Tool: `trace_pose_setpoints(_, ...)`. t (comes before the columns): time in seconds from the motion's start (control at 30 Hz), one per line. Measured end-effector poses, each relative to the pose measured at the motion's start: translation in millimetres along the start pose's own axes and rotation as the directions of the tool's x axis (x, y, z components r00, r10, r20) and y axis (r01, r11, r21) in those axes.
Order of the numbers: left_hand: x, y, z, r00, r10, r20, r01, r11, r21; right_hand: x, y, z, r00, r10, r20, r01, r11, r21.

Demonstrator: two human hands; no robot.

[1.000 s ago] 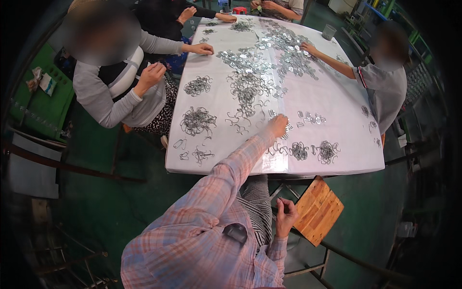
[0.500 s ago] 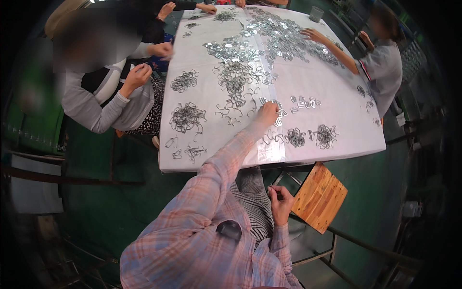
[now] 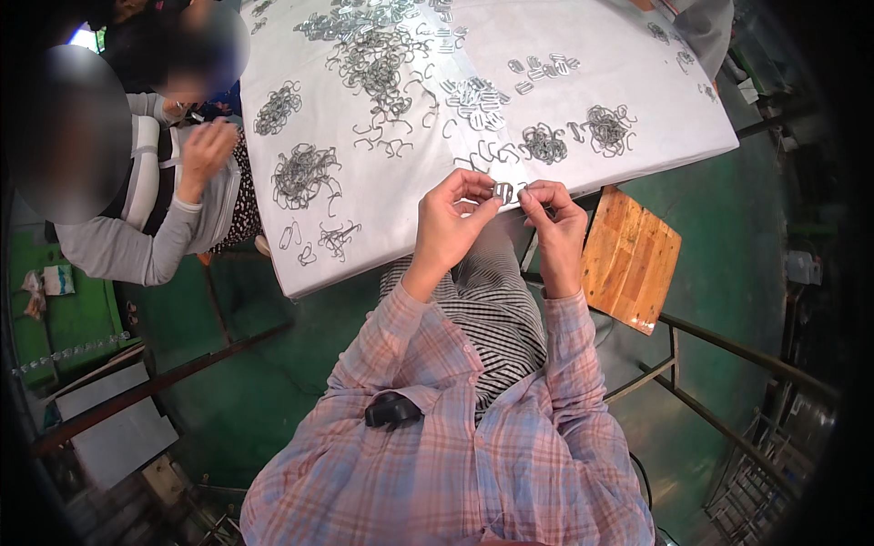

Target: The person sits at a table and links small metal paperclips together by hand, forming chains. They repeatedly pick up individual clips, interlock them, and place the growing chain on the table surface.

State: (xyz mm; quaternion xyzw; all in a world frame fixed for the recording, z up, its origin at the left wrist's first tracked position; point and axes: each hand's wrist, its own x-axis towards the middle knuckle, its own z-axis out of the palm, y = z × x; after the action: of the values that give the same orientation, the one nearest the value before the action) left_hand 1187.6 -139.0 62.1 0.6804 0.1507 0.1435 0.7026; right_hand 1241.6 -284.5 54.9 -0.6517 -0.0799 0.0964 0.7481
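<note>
At the near edge of the white-covered table (image 3: 410,241), my hands are raised close together. My left hand (image 3: 444,223) pinches a small slotted metal buckle (image 3: 503,192) between thumb and fingers. Just to its right, thumb and forefinger of my right hand (image 3: 559,232) are closed on a thin bent wire hook (image 3: 523,189), mostly covered by the fingertips. Whether hook and buckle touch is too small to tell. Beyond my hands lie a heap of slotted buckles (image 3: 478,102) and loose wire hooks (image 3: 492,153). Two tangled clusters (image 3: 544,144) sit to the right.
Further heaps of wire hooks (image 3: 305,176) lie along the table's left side, and a big one (image 3: 378,68) farther back. A co-worker in grey sleeves (image 3: 164,227) sits at left, with a hand (image 3: 208,155) raised. A wooden stool (image 3: 630,259) stands at my right.
My left hand has come back from the buckle heap with a buckle. My right hand has risen from my lap to meet it. The view has tilted down toward me.
</note>
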Motion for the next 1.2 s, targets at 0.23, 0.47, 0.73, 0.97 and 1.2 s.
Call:
trace_pose_setpoints(0.23, -16, -3, 2, 0.994, 0.099, 0.039, -0.107, 0.948, 0.298, -1, 18, 4, 0.999, -0.046, 0.014, 0.043, 0.986, 0.164)
trace_pose_setpoints(0.47, 67, -43, -23, 0.987, 0.140, 0.081, -0.161, 0.843, 0.514, -27, 30, -19, 0.998, -0.030, 0.064, 0.023, 0.994, 0.105)
trace_pose_setpoints(0.73, 154, -77, -2, 0.959, 0.260, 0.117, -0.248, 0.559, 0.791, -81, 59, -35, 0.991, 0.045, 0.128, -0.036, 0.997, -0.074)
trace_pose_setpoints(0.97, 148, -71, -19, 0.940, 0.297, 0.169, -0.303, 0.496, 0.814, -83, 58, -28, 0.991, 0.083, 0.106, -0.071, 0.991, -0.117)
trace_pose_setpoints(1.2, 33, -26, -29, 0.992, -0.121, -0.040, 0.119, 0.992, -0.044, -26, 29, 9, 0.957, -0.266, 0.119, 0.289, 0.921, -0.262)
